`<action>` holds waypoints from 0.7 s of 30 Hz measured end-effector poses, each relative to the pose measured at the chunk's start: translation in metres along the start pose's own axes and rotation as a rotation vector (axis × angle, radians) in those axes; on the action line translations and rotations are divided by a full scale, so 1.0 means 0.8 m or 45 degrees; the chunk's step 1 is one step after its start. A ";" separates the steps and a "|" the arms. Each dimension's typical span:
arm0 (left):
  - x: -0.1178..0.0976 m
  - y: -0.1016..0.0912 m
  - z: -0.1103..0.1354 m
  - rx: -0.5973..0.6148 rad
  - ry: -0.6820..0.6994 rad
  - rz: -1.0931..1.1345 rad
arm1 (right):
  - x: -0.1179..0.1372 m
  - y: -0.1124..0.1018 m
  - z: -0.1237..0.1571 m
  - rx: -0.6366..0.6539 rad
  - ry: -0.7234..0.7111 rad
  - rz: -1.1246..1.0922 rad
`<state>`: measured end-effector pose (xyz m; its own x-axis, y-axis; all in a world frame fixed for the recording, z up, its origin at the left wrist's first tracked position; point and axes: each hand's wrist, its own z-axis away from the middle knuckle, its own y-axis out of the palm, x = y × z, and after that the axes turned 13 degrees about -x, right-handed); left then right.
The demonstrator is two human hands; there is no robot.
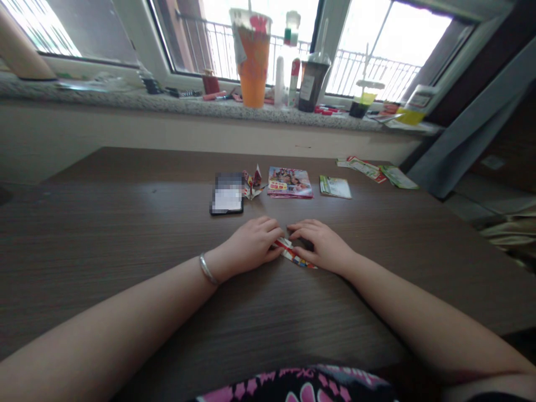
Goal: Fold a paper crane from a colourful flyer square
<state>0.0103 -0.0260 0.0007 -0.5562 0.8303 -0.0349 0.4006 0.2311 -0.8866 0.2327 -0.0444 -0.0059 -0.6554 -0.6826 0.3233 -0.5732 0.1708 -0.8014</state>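
The folded paper (293, 253) lies flat on the tabletop (125, 223) between the two hands, its long axis running from upper left to lower right; the left hand (251, 243) presses its near-left end with curled fingers, the right hand (322, 245) covers its far-right part with fingers bent down on it; both touch it, neither lifts it, and both are equally near. Beyond the hands, well apart, lie a phone (226, 194), a folded paper crane (253, 184), a stack of printed sheets (290, 182) and a leaflet (335, 187); nothing stands between the hands and the paper.
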 end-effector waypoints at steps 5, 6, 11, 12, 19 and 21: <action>0.000 0.000 -0.001 -0.005 0.022 -0.033 | -0.002 0.001 0.000 -0.024 -0.021 -0.041; 0.001 0.000 -0.001 -0.008 0.021 -0.030 | -0.003 0.001 0.000 -0.025 -0.022 -0.050; 0.002 0.000 -0.001 -0.057 0.053 -0.017 | -0.005 0.000 -0.001 -0.045 -0.042 -0.088; 0.002 0.000 -0.001 -0.068 0.065 -0.015 | -0.005 0.000 -0.001 -0.049 -0.047 -0.095; 0.001 -0.003 -0.001 -0.081 0.115 -0.010 | 0.004 0.000 -0.003 -0.059 -0.083 -0.203; 0.000 -0.004 -0.001 -0.083 0.119 -0.006 | 0.005 0.001 -0.003 -0.060 -0.052 -0.194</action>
<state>0.0099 -0.0260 0.0037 -0.4895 0.8719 0.0151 0.4462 0.2653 -0.8547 0.2285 -0.0456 -0.0040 -0.5389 -0.7315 0.4178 -0.6875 0.0954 -0.7199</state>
